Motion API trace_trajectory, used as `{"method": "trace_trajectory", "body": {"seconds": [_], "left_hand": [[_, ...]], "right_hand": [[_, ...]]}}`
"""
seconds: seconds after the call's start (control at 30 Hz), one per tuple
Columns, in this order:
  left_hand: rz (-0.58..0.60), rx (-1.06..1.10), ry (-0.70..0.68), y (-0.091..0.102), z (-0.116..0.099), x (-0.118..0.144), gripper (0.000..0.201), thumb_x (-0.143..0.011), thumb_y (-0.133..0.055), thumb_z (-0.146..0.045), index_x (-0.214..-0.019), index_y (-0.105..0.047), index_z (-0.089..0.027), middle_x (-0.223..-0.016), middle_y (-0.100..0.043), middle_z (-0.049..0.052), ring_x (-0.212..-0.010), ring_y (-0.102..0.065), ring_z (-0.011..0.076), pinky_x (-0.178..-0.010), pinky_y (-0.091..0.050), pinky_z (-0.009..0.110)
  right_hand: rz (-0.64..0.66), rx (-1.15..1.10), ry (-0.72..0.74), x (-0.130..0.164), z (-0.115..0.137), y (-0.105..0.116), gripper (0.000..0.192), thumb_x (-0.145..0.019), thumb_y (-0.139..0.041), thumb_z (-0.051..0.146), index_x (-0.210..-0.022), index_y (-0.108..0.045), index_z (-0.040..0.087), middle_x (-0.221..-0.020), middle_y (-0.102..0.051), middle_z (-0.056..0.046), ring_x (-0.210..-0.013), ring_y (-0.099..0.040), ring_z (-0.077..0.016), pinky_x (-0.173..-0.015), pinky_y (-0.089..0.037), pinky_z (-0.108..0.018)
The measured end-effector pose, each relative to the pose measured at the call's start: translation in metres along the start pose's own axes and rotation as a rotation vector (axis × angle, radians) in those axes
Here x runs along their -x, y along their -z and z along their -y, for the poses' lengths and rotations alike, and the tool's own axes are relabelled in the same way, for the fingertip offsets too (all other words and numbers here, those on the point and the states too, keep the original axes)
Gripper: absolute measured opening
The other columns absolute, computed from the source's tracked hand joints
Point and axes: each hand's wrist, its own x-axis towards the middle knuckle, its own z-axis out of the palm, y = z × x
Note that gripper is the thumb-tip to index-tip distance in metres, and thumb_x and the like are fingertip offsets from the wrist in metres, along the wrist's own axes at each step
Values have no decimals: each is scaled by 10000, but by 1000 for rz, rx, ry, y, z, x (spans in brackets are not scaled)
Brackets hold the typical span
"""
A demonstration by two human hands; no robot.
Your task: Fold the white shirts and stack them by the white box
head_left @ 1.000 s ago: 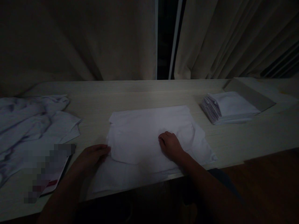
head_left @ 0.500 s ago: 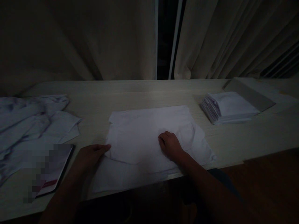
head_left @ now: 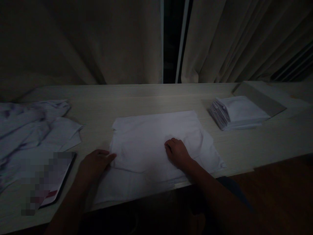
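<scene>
Cloth (head_left: 156, 143), white and partly folded, lies flat at the near middle of the bench (head_left: 146, 98), between a crumpled heap of laundry (head_left: 31, 127) on the left and a stack of folded cloths (head_left: 238, 112) on the right. Left hand (head_left: 94, 163) rests with fingers extended on the cloth's left edge, not gripping; right hand (head_left: 177, 151) presses loosely curled onto the upper layer near its centre, holding nothing. For a clean fold, judged from this layout, keep the centre pinned, draw the left edge taut, and align corners before creasing.
</scene>
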Motion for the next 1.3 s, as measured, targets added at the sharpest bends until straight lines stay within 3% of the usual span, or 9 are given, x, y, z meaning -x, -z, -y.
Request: {"method": "trace_trajectory", "body": {"seconds": [0.17, 0.37, 0.57, 0.67, 0.77, 0.87, 1.0, 1.17, 1.3], "left_hand": [[4, -268, -26, 1, -1, 1, 404, -737, -566, -612, -812, -606, -217, -896, -689, 117, -816, -648, 275, -705, -452, 371], [-76, -230, -116, 2, -15, 18, 285, -821, -522, -485, -897, -599, -222, -865, -683, 46, -804, -643, 211, -729, -469, 331], [-293, -57, -253, 6, -27, 31, 382, -913, -443, -441, -1183, -591, -215, -1226, -649, 48, -991, -649, 185, -866, -503, 334], [-282, -183, -480, -11, -22, 23, 519, -960, -345, -432, -1425, -396, -208, -1536, -393, 75, -1377, -400, 259, -1073, -387, 448], [-217, -403, -617, -37, -14, 16, 652, -953, -333, -493, -1506, -265, -154, -1620, -189, 125, -1486, -145, 318, -1149, -241, 538], [-195, -499, -609, -55, -8, 16, 739, -935, -318, -565, -1532, -215, -142, -1625, -148, 141, -1487, -124, 335, -1150, -222, 539], [-207, -529, -594, -59, -5, 14, 777, -928, -283, -596, -1548, -166, -142, -1627, -135, 133, -1493, -103, 317, -1155, -205, 526], [-238, -579, -609, -57, -12, 1, 764, -939, -235, -574, -1543, -178, -110, -1625, -132, 146, -1487, -124, 334, -1149, -188, 562], [-303, -608, -604, -48, -35, 2, 725, -948, -245, -537, -1510, -264, -79, -1605, -187, 191, -1473, -145, 379, -1132, -133, 648]], "right_hand": [[10, 1, -6, -1, -1, 0, 154, -927, -504, 186, -959, -653, 166, -906, -642, -71, -858, -559, -182, -802, -373, -313], [2, 7, -11, -1, 0, 1, 160, -938, -495, 204, -960, -648, 165, -908, -640, -71, -857, -555, -183, -807, -376, -312], [8, 0, -10, -1, 0, 1, 161, -938, -493, 202, -955, -649, 165, -905, -640, -71, -855, -555, -182, -809, -370, -315], [15, 7, -10, -1, 0, 0, 160, -934, -494, 193, -944, -651, 165, -898, -638, -73, -855, -553, -184, -801, -368, -316], [8, 9, -10, -1, -1, -2, 169, -937, -485, 193, -953, -652, 166, -900, -635, -74, -856, -550, -185, -800, -368, -318], [4, 9, -12, -1, -2, -3, 171, -938, -488, 199, -960, -654, 166, -897, -632, -71, -850, -549, -184, -794, -369, -318], [-8, -8, 3, 0, 1, -1, 171, -937, -491, 197, -964, -658, 168, -889, -629, -67, -840, -549, -183, -791, -376, -316], [-121, -11, 14, 5, 0, 14, 184, -924, -496, 195, -987, -668, 177, -918, -630, -77, -905, -549, -209, -836, -388, -343], [-354, -7, -126, 17, -38, 41, 219, -904, -510, 223, -1055, -656, 163, -1011, -635, -104, -998, -541, -240, -899, -405, -376]]}}
